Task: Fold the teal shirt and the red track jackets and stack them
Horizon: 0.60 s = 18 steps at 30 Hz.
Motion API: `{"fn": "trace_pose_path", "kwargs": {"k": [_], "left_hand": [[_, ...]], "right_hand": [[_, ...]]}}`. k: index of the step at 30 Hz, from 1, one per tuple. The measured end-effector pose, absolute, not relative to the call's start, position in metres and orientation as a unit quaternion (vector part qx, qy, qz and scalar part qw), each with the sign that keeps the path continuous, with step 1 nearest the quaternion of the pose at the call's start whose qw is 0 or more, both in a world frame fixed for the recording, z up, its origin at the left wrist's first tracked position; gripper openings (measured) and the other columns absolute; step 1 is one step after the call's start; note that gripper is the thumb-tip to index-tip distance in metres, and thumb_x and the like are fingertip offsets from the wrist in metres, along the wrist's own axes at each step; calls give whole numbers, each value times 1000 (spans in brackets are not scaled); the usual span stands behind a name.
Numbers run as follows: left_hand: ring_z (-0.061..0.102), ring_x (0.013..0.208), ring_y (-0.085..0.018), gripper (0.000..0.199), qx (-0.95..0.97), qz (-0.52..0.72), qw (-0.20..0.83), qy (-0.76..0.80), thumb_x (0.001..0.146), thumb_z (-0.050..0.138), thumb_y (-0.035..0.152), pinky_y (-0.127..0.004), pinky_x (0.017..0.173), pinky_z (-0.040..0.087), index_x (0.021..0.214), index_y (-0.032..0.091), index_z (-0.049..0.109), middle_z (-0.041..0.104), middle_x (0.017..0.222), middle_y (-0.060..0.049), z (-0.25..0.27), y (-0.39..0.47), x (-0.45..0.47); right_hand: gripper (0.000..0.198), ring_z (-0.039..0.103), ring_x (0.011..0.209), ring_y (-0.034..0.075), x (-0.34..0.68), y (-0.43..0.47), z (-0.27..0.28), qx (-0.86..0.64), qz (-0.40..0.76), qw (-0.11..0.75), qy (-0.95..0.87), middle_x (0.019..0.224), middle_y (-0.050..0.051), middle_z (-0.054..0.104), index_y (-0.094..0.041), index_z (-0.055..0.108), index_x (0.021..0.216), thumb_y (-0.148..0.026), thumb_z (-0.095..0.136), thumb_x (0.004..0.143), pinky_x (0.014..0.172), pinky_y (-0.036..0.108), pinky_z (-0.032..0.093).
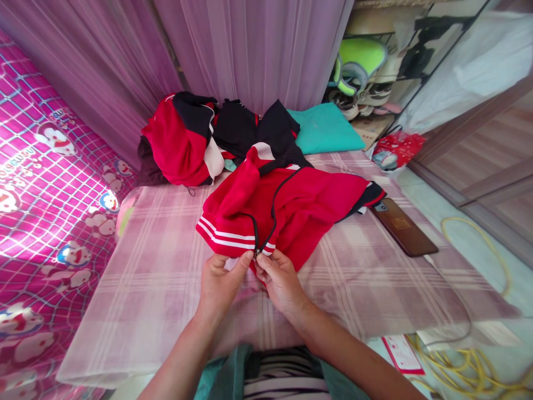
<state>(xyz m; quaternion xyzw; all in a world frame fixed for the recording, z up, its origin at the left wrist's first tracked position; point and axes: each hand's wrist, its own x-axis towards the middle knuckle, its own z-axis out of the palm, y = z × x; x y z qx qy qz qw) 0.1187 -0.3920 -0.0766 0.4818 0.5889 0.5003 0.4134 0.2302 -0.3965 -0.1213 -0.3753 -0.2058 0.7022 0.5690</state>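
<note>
A red zip jacket [308, 205] with white stripes along its hem and dark zip edges lies spread on the checked cloth of the table. Both hands meet at the bottom of its zip [257, 253]. My left hand [222, 278] pinches the striped hem on the left side of the zip, thumb on top. On the other side, my right hand [281, 278] grips the opposite zip edge between thumb and fingers. The fingertips nearly touch and cover most of the zip's end, so whether the two sides are joined cannot be seen.
Behind the jacket lie a red and navy clothing pile [179, 144], dark garments [237, 122] and a folded turquoise cloth [327, 128]. A phone [403, 228] with a charging cable rests at the right on the checked tablecloth [158, 266]. Yellow cable [470, 366] coils on the floor.
</note>
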Motion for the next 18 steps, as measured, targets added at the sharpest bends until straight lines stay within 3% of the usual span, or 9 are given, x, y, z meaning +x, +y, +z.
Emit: {"fn": "trace_pose_path", "kwargs": {"k": [3,9,18], "left_hand": [[69,70,-21,23,491,488,435,576,68,79,41,-31,71,56,72,18,76,75,69,-3,-77,-390,114],[69,73,-20,25,491,471,518,518,74,75,42,-32,74,56,74,17,75,75,72,-4,-83,-387,107],[65,63,-15,34,435,461,612,473,62,83,49,-29,67,55,71,18,75,73,67,-3,-70,-377,99]], "right_hand": [[39,35,47,7,227,-399,-118,-391,694,574,-191,50,-7,45,-21,61,65,-52,85,59,41,22,25],[37,38,51,7,222,-398,-110,-389,691,587,-162,57,-6,50,-20,61,66,-44,88,57,45,21,25],[44,44,53,7,233,-394,-97,-394,746,506,-178,64,-3,59,-18,61,66,-47,89,51,45,20,24]]}}
